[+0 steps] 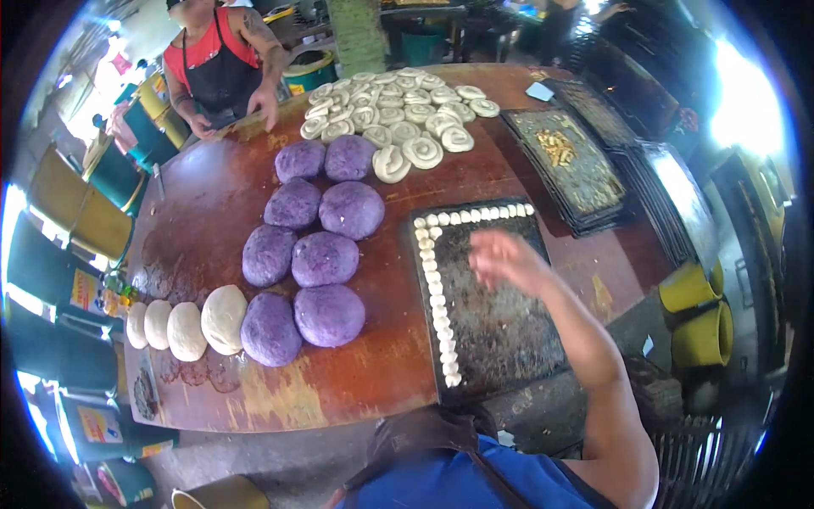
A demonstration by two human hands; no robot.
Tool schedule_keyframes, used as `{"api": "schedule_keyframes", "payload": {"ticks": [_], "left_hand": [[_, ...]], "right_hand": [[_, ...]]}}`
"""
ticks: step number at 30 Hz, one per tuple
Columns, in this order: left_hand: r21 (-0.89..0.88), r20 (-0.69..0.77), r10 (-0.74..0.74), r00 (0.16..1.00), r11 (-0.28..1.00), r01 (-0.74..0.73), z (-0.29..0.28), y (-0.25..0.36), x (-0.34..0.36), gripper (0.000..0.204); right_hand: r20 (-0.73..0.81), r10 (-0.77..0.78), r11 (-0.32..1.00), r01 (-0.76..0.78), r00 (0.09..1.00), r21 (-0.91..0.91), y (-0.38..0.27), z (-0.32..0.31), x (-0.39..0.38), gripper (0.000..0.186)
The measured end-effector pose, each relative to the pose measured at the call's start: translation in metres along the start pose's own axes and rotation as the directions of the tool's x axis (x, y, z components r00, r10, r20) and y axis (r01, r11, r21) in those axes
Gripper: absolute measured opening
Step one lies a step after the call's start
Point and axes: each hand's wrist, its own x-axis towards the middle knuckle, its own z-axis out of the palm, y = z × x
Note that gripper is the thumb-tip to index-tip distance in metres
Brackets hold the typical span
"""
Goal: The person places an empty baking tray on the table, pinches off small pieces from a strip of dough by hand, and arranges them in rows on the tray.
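Observation:
Over the dark baking tray (500, 331) at the front right hangs my right hand (506, 259), reaching in from the lower right. Its fingers point left and are smeared, so whether they hold anything does not show. Small pale dough balls (435, 288) line the tray's left edge, and more run along its far edge. One extra ball (435, 232) sits just inside the far left corner, left of my fingers. The rest of the tray surface is bare, dark and worn. My left hand is outside the picture.
Large purple dough lumps (328, 259) lie left of the tray, with several white lumps (186, 332) beyond. Coiled dough (390, 114) covers the table's (407, 322) far middle. Stacked trays (577, 165) stand far right. A person in a black apron (222, 81) stands across, far left.

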Motion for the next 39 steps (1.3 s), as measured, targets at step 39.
{"api": "schedule_keyframes", "payload": {"ticks": [39], "left_hand": [[0.428,-0.263,0.459,0.848,0.844,-0.324,-0.101,-0.040,-0.024,0.023]], "right_hand": [[0.179,-0.008,0.775,0.120,0.984,-0.620,0.048,0.231,0.050,0.052]]}}
